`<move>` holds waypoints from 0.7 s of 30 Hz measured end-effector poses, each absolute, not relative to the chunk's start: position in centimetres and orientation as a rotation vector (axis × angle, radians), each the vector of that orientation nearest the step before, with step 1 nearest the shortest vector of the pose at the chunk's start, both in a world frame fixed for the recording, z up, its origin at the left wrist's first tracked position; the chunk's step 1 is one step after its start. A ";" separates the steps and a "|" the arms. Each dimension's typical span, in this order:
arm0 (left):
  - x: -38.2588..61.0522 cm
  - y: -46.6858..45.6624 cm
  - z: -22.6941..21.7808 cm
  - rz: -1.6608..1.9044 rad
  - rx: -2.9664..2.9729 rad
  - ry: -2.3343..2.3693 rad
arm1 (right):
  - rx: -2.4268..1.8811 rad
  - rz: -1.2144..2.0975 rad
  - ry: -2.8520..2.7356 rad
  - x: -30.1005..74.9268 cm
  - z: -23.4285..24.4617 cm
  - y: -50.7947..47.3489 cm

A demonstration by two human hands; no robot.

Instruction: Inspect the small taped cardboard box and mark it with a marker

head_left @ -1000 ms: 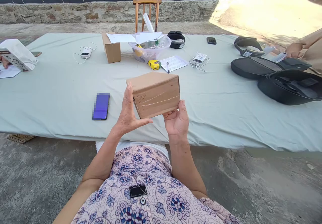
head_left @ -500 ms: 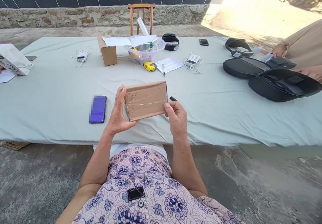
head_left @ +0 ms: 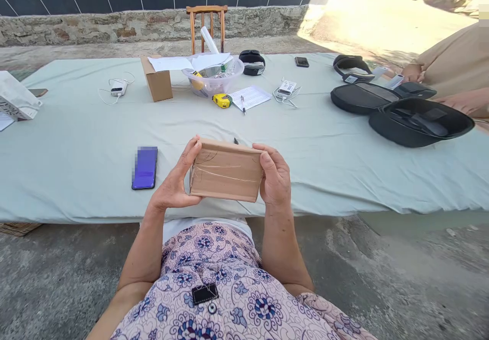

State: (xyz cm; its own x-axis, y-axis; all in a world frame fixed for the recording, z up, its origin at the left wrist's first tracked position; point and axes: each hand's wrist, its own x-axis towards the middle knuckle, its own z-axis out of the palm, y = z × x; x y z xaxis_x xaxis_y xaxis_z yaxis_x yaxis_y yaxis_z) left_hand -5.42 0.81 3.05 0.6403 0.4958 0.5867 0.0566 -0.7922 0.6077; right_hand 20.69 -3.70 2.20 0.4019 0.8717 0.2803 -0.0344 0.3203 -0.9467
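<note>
Between my two hands is a small brown cardboard box, held up over the table's near edge. Pale strands or lines run across its face, and dark curved marks show near its upper left corner. My left hand grips the left end, thumb at the lower edge and fingers at the top corner. At the right end my right hand is closed on the edge, thumb on the front. Behind the box the tip of a black pen shows. A phone with a purple screen lies left of my left hand.
Across the cloth-covered table stand another cardboard box, a plastic basin, a yellow tape measure, a printed sheet and a power bank. A black open case lies at right, near another person's hands.
The cardboard box has come lower and tilted the other way, its right end now down. My right hand has shifted up along the right end. The view has turned slightly.
</note>
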 end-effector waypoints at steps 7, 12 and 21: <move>-4.4 0.1 3.1 0.984 2.050 0.542 | -1.087 0.653 -0.909 20.0 2.2 -3.6; -4.2 -0.3 3.8 0.940 2.058 0.551 | -1.076 0.701 -0.810 19.7 2.5 -3.8; -4.8 0.3 3.0 0.894 2.038 0.562 | -1.128 0.694 -0.901 19.5 1.6 -3.8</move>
